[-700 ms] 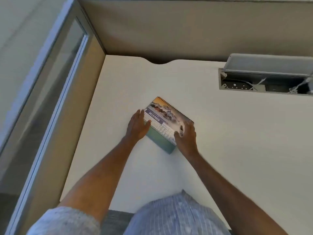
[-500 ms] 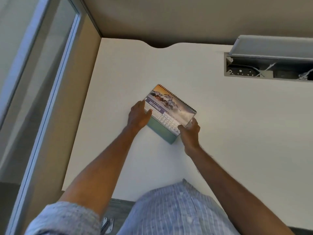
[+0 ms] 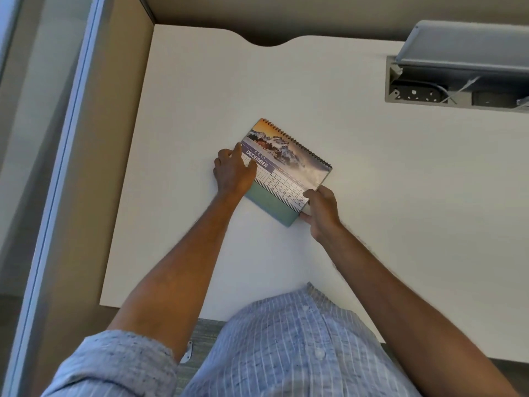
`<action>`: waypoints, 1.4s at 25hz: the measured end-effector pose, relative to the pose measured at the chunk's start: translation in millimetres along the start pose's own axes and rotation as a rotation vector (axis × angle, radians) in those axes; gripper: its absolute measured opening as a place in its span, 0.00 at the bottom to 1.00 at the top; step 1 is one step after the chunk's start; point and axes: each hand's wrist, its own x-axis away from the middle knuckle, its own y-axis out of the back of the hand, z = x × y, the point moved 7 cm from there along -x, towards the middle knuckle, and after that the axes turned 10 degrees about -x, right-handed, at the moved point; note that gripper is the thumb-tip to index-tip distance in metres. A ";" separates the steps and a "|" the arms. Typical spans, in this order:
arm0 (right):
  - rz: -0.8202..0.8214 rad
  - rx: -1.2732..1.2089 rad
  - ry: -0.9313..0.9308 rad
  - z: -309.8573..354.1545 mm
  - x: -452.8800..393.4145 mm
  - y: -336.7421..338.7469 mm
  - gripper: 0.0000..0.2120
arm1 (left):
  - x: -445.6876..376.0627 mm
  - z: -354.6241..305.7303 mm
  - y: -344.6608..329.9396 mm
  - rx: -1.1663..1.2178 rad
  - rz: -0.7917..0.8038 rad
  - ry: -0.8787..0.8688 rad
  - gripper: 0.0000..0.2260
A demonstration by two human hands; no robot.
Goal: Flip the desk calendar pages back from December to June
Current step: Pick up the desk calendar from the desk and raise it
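From the head view, the desk calendar stands mid-desk, nearer the left edge, showing December. The left hand presses flat on its left side, grip wide. The right hand pinches the page's lower right corner.

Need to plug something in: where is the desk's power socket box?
Head view, far right: the open socket box is recessed in the desk, beyond the calendar.

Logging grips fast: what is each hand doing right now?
Left hand: resting on the calendar page's left edge, no grip visible.
Right hand: pinching the calendar's lower right corner.
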 end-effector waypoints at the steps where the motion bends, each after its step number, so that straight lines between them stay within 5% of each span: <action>1: -0.006 -0.005 0.003 0.0 0.0 -0.1 0.13 | 0.8 -0.9 0.8 0.008 -0.004 0.003 0.24; 7: -0.029 -0.051 0.027 3.1 2.7 -1.3 0.20 | 5.0 7.8 2.0 0.104 -0.008 0.061 0.27; 20: 0.034 0.167 0.431 63.9 19.8 -19.5 0.08 | 25.8 51.6 39.8 0.751 -0.210 0.157 0.17; 27: 0.170 0.334 0.632 115.0 12.5 -77.3 0.11 | 23.7 52.6 102.8 1.110 -0.344 0.094 0.14; 35: 0.287 0.458 0.732 177.1 -12.2 -170.8 0.11 | -17.4 70.2 146.2 1.170 -0.449 0.054 0.09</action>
